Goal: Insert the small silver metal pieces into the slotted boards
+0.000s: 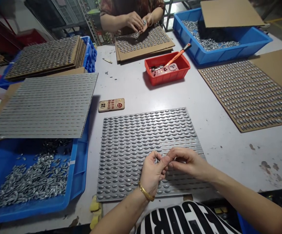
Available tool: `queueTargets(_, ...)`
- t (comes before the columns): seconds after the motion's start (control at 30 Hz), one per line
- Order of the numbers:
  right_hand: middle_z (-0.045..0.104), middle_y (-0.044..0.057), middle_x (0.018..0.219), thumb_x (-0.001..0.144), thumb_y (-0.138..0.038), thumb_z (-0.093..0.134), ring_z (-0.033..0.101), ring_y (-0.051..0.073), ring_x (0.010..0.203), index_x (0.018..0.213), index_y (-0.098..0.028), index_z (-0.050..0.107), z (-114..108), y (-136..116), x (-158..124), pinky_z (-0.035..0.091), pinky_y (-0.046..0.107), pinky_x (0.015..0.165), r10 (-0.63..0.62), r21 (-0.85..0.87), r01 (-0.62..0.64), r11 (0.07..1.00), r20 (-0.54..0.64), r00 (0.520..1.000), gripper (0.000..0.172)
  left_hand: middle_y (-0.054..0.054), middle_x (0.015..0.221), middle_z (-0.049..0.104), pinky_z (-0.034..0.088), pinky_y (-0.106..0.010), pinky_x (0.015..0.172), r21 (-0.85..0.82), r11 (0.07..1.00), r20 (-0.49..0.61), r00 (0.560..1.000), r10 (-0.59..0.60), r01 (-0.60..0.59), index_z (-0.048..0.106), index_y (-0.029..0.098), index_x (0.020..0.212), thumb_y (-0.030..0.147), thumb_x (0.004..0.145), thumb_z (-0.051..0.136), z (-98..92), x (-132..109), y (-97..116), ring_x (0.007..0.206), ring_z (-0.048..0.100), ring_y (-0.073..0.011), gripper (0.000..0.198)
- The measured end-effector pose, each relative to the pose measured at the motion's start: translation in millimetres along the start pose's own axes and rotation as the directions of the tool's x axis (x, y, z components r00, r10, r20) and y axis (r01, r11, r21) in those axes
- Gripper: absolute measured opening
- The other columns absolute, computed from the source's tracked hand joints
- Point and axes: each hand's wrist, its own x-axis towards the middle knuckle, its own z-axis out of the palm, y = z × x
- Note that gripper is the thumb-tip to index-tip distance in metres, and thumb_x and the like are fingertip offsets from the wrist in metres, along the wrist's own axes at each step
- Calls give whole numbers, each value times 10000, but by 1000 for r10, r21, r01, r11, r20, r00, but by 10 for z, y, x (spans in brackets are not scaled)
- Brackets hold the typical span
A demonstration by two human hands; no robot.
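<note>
Left hand (pixel 153 174) is gripping a small metal part (pixel 156 160), closed between thumb and fingers; the part is mostly hidden. Right hand (pixel 188 163) is reaching in beside it, fingers curled, but whether it's gripping anything I can't tell. Both are hovering just above a grey sheet (pixel 131 146) carrying rows of metal pieces. Blue bin (pixel 74 175) of loose parts is sitting left.

Narrow gap (pixel 92 169) between blue bin (pixel 81 169) and sheet (pixel 131 136)

Small metal piece (pixel 156 160), nearly hidden between left hand (pixel 153 174) and right hand (pixel 188 163)
</note>
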Motion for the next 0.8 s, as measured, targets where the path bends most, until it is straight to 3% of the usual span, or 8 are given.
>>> queueTargets(0.17, 658, 41, 883, 911, -184, 517, 619, 157, 811, 964, -221, 638, 64, 31, -4, 507, 294, 723, -132, -180, 109, 978, -121, 984, 137, 36, 567, 531, 247, -120, 381, -79, 994, -45, 997, 67, -71, 490, 172, 737, 453, 672, 756, 19, 58, 39, 461, 411, -38, 392)
queueTargets(0.27, 654, 46, 890, 911, -167, 509, 623, 166, 817, 966, -227, 620, 26, 135, 30, 513, 297, 705, -167, -247, 118, 962, -190, 967, 138, -4, 659, 578, 317, -140, 404, -169, 984, -46, 997, 54, -61, 549, 153, 793, 425, 758, 683, 22, 71, 64, 525, 488, -64, 305)
queueTargets(0.33, 648, 66, 930, 906, -151, 501, 619, 180, 845, 996, -224, 611, -24, 253, 78, 516, 310, 706, -250, -409, 144, 901, -219, 943, 160, -49, 759, 627, 407, -176, 458, -248, 968, -72, 997, 21, -38, 581, 139, 892, 368, 824, 601, 6, 62, 81, 598, 571, -102, 240)
queueTargets(0.43, 640, 93, 966, 900, -105, 464, 607, 192, 857, 1052, -202, 604, -83, 445, 158, 515, 314, 700, -379, -677, 177, 714, -161, 911, 228, -119, 911, 672, 527, -268, 628, -330, 944, -104, 994, -46, 10, 573, 113, 1036, 227, 849, 516, -28, 24, 101, 714, 654, -160, 226)
queueTargets(0.53, 634, 110, 977, 891, -67, 440, 595, 196, 850, 1073, -161, 603, -89, 553, 207, 508, 304, 686, -389, -797, 197, 570, -50, 920, 261, -145, 974, 683, 544, -308, 725, -331, 942, -92, 992, -85, 50, 545, 115, 1052, 152, 838, 505, -41, -27, 112, 762, 675, -176, 220)
queueTargets(0.7, 627, 128, 977, 899, -89, 446, 587, 213, 863, 1039, -137, 618, -47, 540, 223, 507, 316, 705, -353, -857, 195, 476, 17, 935, 227, -124, 978, 689, 544, -320, 742, -300, 952, -70, 994, -86, 61, 495, 165, 964, 242, 857, 567, -29, -59, 110, 781, 675, -180, 150)
queueTargets(0.8, 625, 127, 982, 904, -93, 437, 586, 217, 899, 1033, -152, 622, -49, 537, 226, 508, 318, 732, -327, -866, 174, 468, 14, 945, 233, -71, 879, 668, 534, -278, 688, -248, 967, -33, 998, -61, 51, 545, 155, 930, 296, 832, 625, -38, -40, 82, 712, 629, -132, 189)
